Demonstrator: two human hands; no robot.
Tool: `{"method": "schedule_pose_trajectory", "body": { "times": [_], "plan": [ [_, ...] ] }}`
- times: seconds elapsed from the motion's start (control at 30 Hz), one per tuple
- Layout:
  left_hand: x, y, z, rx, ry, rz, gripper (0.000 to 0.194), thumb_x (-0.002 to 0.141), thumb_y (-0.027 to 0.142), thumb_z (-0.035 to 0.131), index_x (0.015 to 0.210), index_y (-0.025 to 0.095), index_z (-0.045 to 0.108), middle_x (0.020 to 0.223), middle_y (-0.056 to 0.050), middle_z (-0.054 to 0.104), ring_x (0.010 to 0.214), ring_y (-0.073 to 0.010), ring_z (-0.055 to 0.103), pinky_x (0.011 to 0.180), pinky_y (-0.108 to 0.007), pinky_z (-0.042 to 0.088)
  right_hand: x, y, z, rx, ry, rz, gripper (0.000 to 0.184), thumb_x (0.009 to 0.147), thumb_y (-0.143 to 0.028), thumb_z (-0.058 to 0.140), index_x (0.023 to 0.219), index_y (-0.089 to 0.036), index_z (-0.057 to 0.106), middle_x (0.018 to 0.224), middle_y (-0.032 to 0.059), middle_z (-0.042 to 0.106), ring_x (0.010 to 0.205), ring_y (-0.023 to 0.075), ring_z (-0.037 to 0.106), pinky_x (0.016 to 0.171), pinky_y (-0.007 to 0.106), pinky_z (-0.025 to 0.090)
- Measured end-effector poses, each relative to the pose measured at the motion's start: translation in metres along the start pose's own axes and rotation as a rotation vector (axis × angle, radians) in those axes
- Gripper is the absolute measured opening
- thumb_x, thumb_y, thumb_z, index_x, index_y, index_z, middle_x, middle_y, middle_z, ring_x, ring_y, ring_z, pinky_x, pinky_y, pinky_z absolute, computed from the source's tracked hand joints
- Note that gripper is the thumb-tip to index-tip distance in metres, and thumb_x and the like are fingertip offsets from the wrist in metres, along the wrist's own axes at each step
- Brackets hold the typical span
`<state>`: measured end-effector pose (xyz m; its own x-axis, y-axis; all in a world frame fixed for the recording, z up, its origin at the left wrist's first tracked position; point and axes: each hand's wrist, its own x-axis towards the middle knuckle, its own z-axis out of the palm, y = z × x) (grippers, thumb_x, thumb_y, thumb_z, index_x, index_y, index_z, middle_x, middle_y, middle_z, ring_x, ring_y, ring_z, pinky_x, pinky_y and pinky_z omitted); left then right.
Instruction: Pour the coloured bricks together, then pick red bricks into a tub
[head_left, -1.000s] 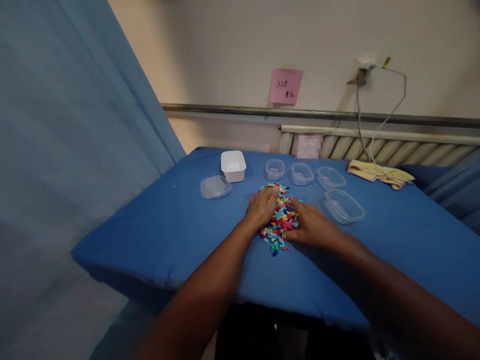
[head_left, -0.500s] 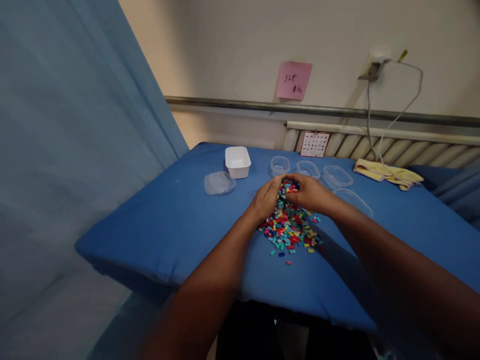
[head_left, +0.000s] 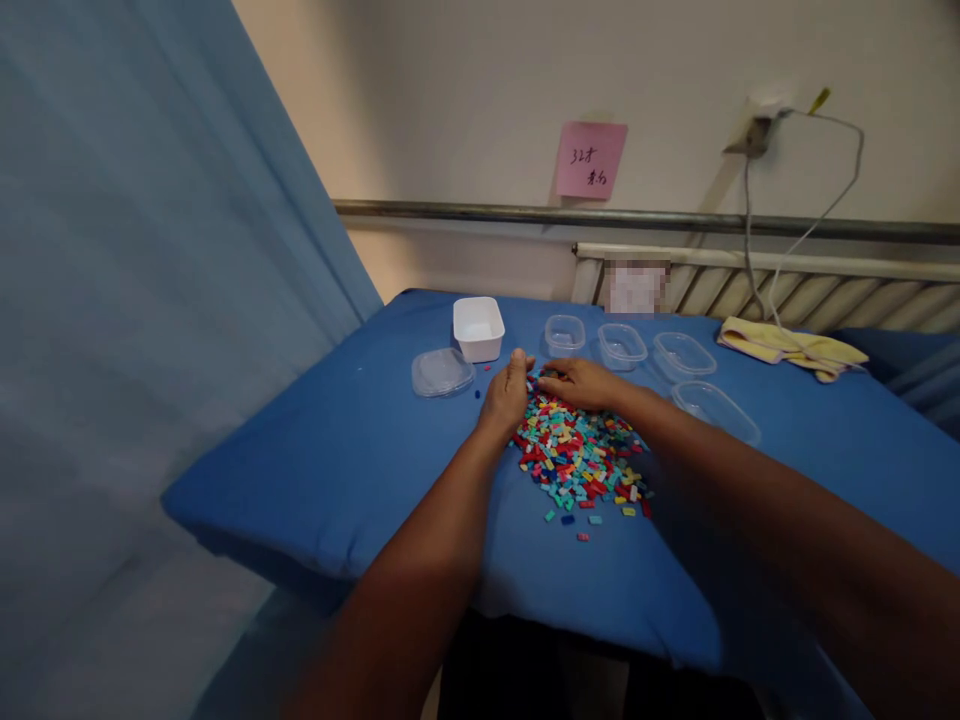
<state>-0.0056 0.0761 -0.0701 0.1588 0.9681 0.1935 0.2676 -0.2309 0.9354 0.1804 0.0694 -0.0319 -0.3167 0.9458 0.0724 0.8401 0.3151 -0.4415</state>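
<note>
A loose pile of small, many-coloured toy bricks (head_left: 581, 455) lies on the blue-covered table (head_left: 315, 470). My left hand (head_left: 508, 392) rests on edge against the far left side of the pile, thumb up. From the right, my right hand (head_left: 581, 383) reaches over the far end, its fingers apart and touching the bricks. A few bricks are partly hidden between the two hands. Neither hand grips a brick that I can make out. Some bricks lie scattered at the near edge, including a red brick (head_left: 583, 537).
Behind the pile are a white tub (head_left: 478, 345), a clear lid (head_left: 442, 373) and several clear containers, among them a small square one (head_left: 564, 335) and a larger one (head_left: 716, 410). A yellow cloth (head_left: 795, 348) lies at the back right. A blue curtain (head_left: 150, 250) hangs on the left.
My hands came together over the pile with bricks between them, then moved left and apart. The bricks now spread wider and nearer, and two lie loose by the lid.
</note>
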Motion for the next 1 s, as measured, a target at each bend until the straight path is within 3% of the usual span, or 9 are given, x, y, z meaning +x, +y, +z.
{"method": "schedule_pose_trajectory", "body": {
  "times": [0.17,0.3,0.4,0.5,0.6,0.73,0.8,0.93,1.0],
  "plan": [
    [-0.006,0.011,-0.001,-0.033,-0.097,0.098,0.082,0.111,0.072,0.023,0.138,0.014,0.076,0.147,-0.014,0.073,0.139,-0.0287,0.068,0.122,-0.044,0.049,-0.032,-0.008,-0.004,0.061,-0.069,-0.19,0.038,0.111,-0.046,0.053,0.121,-0.021,0.08,0.114,0.0078,0.083,0.103,0.0246,0.076,0.094,0.036,0.057],
    [-0.005,0.012,-0.019,0.3,0.061,0.162,0.073,0.115,0.063,0.024,0.118,0.017,0.081,0.131,-0.016,0.08,0.132,-0.031,0.07,0.119,-0.046,0.048,-0.075,-0.019,-0.015,0.059,-0.042,-0.433,0.048,0.112,-0.054,0.052,0.137,-0.021,0.075,0.138,0.0141,0.076,0.127,0.0304,0.07,0.112,0.046,0.052],
    [-0.001,0.005,-0.03,0.547,0.074,0.174,0.065,0.114,0.056,0.029,0.1,0.017,0.079,0.112,-0.019,0.081,0.118,-0.0341,0.072,0.112,-0.051,0.049,-0.103,-0.037,-0.013,-0.03,0.003,-0.486,0.055,0.109,-0.06,0.056,0.147,-0.022,0.07,0.153,0.0172,0.066,0.14,0.0342,0.062,0.12,0.054,0.046],
    [0.003,-0.002,-0.032,0.568,0.05,0.194,0.06,0.114,0.055,0.033,0.098,0.018,0.078,0.112,-0.019,0.079,0.117,-0.0331,0.071,0.113,-0.05,0.048,-0.119,-0.056,0.002,-0.135,0.015,-0.572,0.063,0.104,-0.069,0.061,0.148,-0.025,0.069,0.163,0.0169,0.057,0.151,0.0386,0.051,0.127,0.064,0.035],
    [0.007,-0.004,-0.032,0.559,0.059,0.177,0.068,0.114,0.058,0.026,0.101,0.017,0.078,0.112,-0.019,0.08,0.114,-0.0317,0.073,0.109,-0.047,0.052,-0.123,-0.064,0.021,-0.199,-0.015,-0.694,0.055,0.105,-0.064,0.062,0.14,-0.024,0.074,0.163,0.0154,0.058,0.157,0.037,0.044,0.133,0.067,0.024],
    [0.013,-0.001,-0.043,0.253,0.156,0.023,0.085,0.113,0.067,0.016,0.124,0.011,0.078,0.13,-0.021,0.079,0.121,-0.0298,0.075,0.108,-0.043,0.056,-0.121,-0.052,0.028,-0.221,0.094,-0.648,0.029,0.11,-0.036,0.061,0.126,-0.022,0.08,0.158,0.0136,0.064,0.152,0.0328,0.052,0.134,0.063,0.027],
    [0.013,0.001,-0.054,0.117,0.211,-0.019,0.09,0.111,0.071,0.015,0.129,0.009,0.077,0.136,-0.021,0.077,0.127,-0.0294,0.073,0.111,-0.042,0.055,-0.126,-0.041,0.022,-0.191,0.146,-0.612,0.028,0.111,-0.027,0.056,0.124,-0.025,0.081,0.157,0.0104,0.066,0.149,0.0304,0.057,0.133,0.062,0.031],
    [0.005,0.002,-0.072,0.392,0.161,0.011,0.085,0.111,0.07,0.018,0.126,0.012,0.078,0.138,-0.022,0.076,0.135,-0.0334,0.068,0.12,-0.048,0.048,-0.157,-0.019,0.005,-0.096,0.177,-0.505,0.039,0.11,-0.044,0.06,0.145,-0.033,0.072,0.165,0.0077,0.059,0.156,0.0335,0.05,0.132,0.064,0.035],
    [0.001,-0.001,-0.073,0.572,0.059,0.057,0.076,0.112,0.065,0.023,0.127,0.013,0.076,0.144,-0.022,0.072,0.143,-0.0345,0.063,0.125,-0.052,0.043,-0.176,-0.007,0.003,-0.052,0.165,-0.44,0.066,0.102,-0.06,0.069,0.162,-0.034,0.058,0.175,0.0088,0.045,0.163,0.0378,0.039,0.133,0.066,0.033]
  ]
}}
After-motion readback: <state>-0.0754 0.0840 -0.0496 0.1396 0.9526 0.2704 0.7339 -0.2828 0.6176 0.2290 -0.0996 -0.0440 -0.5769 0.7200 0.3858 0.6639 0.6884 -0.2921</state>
